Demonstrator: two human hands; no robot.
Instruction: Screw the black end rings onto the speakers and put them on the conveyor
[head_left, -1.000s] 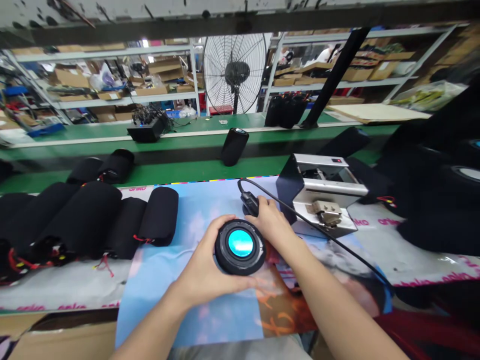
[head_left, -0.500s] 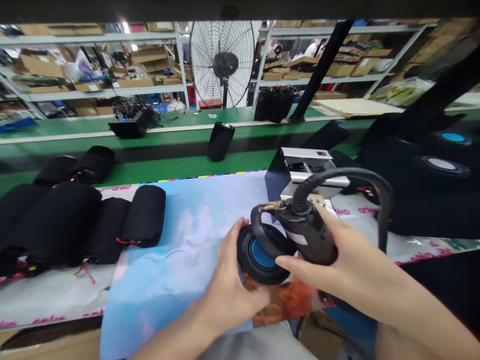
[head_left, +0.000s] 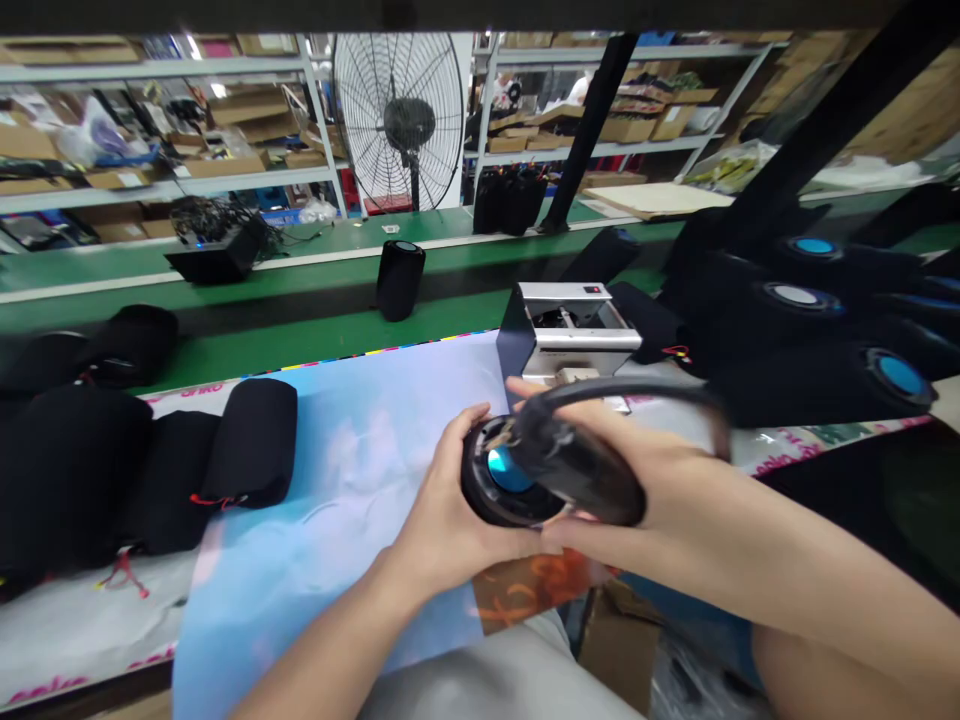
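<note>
My left hand [head_left: 442, 510] is wrapped round a black cylindrical speaker [head_left: 480, 490], whose round end with a shiny blue centre faces up. In my right hand [head_left: 660, 470] is a black corded electric screwdriver [head_left: 592, 475], tilted, its cable end towards me and partly over the speaker's end. The screwdriver's tip is hidden. My right thumb meets my left thumb at the speaker's near edge. Just beyond the hands stands a silver screw feeder [head_left: 581, 355]. Below them lies a printed blue sheet [head_left: 360, 540].
Black fabric-covered speakers [head_left: 255, 440] with red wires lie at left. More speakers [head_left: 795, 370] with blue or white ends are heaped at right. One speaker [head_left: 400, 280] stands on the green bench [head_left: 315, 335]. A large fan [head_left: 405, 120] and loaded shelves are behind.
The view has shifted, moving the bench items leftward. My right hand has tipped the screwdriver over the speaker's end, and its thumb has come against my left thumb. Both hands keep their holds.
</note>
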